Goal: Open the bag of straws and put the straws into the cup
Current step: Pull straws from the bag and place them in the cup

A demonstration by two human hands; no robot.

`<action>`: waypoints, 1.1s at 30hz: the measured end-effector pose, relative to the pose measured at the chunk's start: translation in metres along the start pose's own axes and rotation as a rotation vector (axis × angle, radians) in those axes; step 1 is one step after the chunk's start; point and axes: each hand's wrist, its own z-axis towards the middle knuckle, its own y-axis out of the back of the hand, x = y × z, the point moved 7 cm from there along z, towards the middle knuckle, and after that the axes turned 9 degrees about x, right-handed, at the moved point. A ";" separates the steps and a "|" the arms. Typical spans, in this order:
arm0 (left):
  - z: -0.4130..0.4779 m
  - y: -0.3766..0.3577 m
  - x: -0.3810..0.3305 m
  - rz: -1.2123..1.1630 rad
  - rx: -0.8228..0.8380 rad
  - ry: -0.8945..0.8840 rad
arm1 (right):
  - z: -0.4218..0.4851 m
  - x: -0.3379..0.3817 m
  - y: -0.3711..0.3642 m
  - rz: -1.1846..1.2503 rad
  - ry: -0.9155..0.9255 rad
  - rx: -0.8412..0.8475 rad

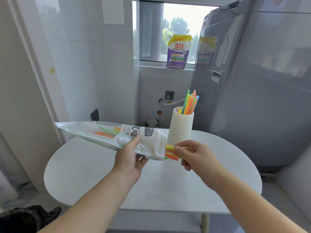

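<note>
Two hands are seen above a white round table [101, 174] in the head view. A white straw bag [117, 137] is gripped by the left hand [129, 158], while coloured straws [170, 152] protruding from its open end are pinched by the right hand [193, 155]. More straws [191, 103] are stood in the ribbed cup [180, 126] just behind.

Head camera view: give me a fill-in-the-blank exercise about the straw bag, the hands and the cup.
The left hand grips the white plastic straw bag while the right hand pinches the colourful plastic ____ poking out of it.
The ribbed white cup stands ____ on the round white table.
The purple detergent pouch sits on the ____.
Missing words: straws; upright; windowsill.
</note>
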 end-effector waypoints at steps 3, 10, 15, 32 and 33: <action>0.000 0.001 -0.002 -0.002 0.002 -0.004 | -0.002 0.004 0.005 -0.044 0.031 -0.066; -0.001 0.004 -0.004 -0.014 0.003 -0.010 | -0.004 0.005 -0.001 0.033 0.016 0.015; 0.000 0.005 -0.005 -0.013 -0.004 -0.004 | -0.002 0.004 0.014 0.128 -0.012 -0.016; 0.001 0.005 -0.002 -0.017 -0.016 -0.007 | -0.009 0.000 0.017 0.152 -0.130 0.206; 0.000 0.005 -0.002 -0.014 -0.016 -0.007 | -0.009 0.000 0.017 0.153 -0.128 0.207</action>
